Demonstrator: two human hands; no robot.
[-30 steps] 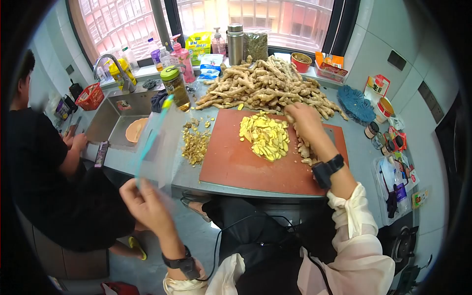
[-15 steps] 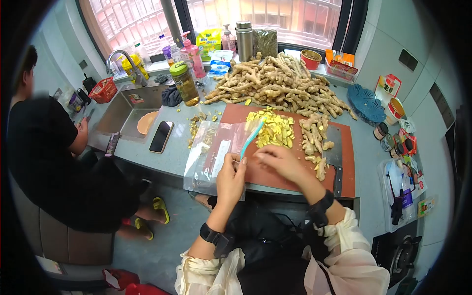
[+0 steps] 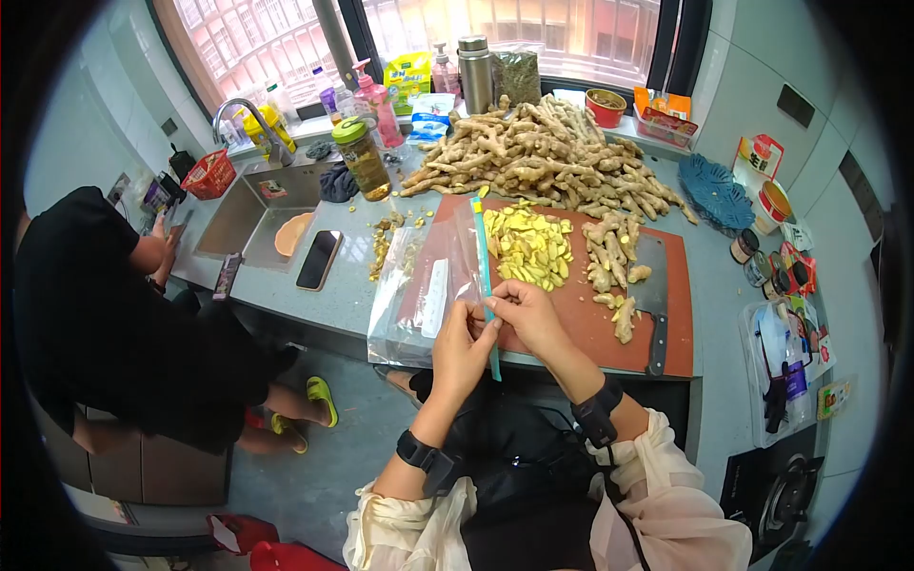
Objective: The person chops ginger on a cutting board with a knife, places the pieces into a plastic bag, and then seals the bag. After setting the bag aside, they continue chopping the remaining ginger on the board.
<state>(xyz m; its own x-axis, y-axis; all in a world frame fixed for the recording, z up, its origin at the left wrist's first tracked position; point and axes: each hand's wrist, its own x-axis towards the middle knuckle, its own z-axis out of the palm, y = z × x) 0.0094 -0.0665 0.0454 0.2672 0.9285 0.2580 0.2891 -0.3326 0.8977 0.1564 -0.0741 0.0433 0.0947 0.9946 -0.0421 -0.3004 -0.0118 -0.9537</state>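
Bright window point(image 3: 419, 27) (barred outside, perhaps)

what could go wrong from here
The knife lies with its handle near the front edge of the cutting board, so the right hand might knock it when drawing back. The phone lies beside the sink, where splashes could reach it. The plastic bag appears to overlap loose ginger scraps, so shifting it might scatter them.

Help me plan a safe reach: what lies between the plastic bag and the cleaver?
The head view shows sliced ginger, then larger ginger pieces, on the reddish board between the plastic bag and the cleaver.
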